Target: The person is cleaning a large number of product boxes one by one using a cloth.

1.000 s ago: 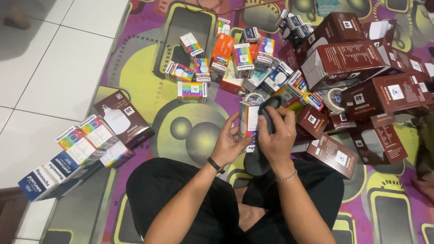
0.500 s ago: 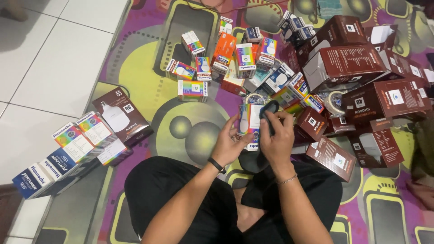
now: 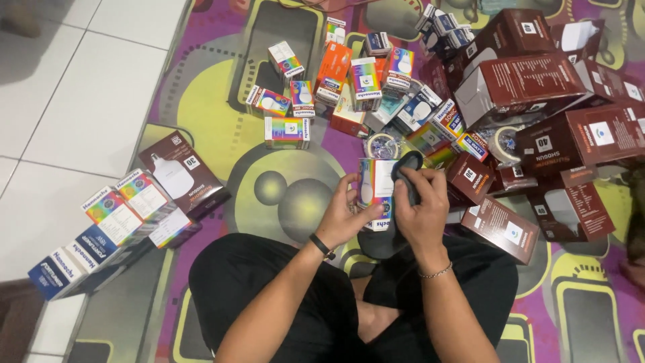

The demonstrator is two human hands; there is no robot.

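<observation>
My left hand grips a small rainbow-coloured bulb box from its left side, holding it upright over my lap. My right hand presses a dark cloth against the box's right face; the rest of the cloth hangs down below the box. A black band is on my left wrist and a thin bracelet on my right. I sit cross-legged in black clothes on a patterned mat.
Several small colourful bulb boxes lie scattered ahead. Large dark-red boxes pile up at the right, with a roll of tape among them. At the left are one dark-red box and a stack of boxes beside white floor tiles.
The box and both hands have shifted slightly right and up in view. My right hand has slid the cloth along the box face. The grip is unchanged.
</observation>
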